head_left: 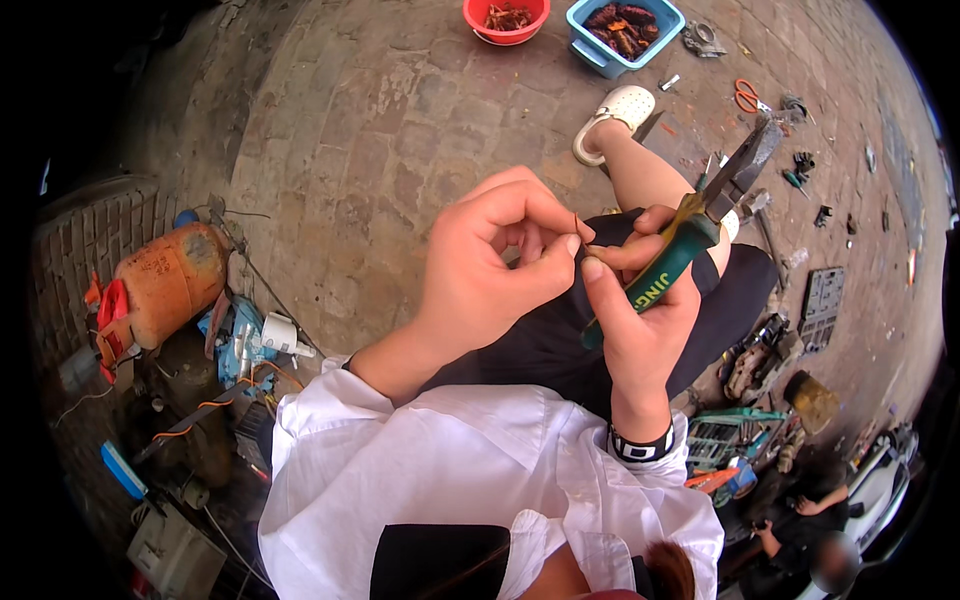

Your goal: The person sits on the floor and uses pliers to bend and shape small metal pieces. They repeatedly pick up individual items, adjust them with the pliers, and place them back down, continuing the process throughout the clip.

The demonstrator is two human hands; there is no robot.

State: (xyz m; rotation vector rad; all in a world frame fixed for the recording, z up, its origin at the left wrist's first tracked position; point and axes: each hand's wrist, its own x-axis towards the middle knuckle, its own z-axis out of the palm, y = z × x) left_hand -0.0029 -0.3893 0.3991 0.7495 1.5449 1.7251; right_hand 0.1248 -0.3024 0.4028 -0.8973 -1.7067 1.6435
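Observation:
Over my dark-trousered lap, my left hand (500, 255) is closed, its thumb and index finger pinching a thin wire-like piece (581, 238) that is too small to make out clearly. My right hand (645, 305) grips pliers with green and yellow handles (668, 262), their dark metal jaws pointing up and to the right. The thumb and a finger of that hand also press at the thin piece, close beside my left fingertips.
A red tub (474, 22) and blue tub (586, 50) stand ahead. At left lie an orange gas cylinder (172, 282) and cords. Orange scissors (746, 96), a socket case (820, 310) and scattered tools lie right. Another person (800, 540) is at lower right.

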